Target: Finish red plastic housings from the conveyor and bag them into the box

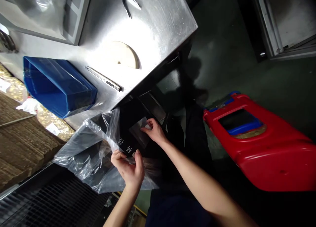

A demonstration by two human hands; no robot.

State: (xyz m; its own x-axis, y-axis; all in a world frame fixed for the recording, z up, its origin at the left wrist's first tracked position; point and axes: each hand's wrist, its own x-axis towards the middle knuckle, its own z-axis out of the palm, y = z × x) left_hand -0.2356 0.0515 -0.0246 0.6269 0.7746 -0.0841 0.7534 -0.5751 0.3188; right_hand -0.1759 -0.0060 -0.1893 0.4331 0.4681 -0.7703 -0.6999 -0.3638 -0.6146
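Note:
Both my hands are low in the head view, over a black surface (128,121) printed with white characters. My left hand (130,170) is closed, thumb against fingers, on the edge of a large clear plastic bag (91,167). The bag spreads out crumpled to the left. Just up and to the right, my right hand (156,132) pinches the corner of a small translucent plastic bag (141,135) between thumb and fingers. Something whitish shows at the fingertips, too small to name. The small bag lies over the black surface.
On the metal table (158,19) are a blue bin (74,82), a utility knife (103,78), a pale round disc (123,55), pliers (128,2) and a grey tray (74,29). A red container (271,151) stands right. Stacked cardboard (22,141) lies left.

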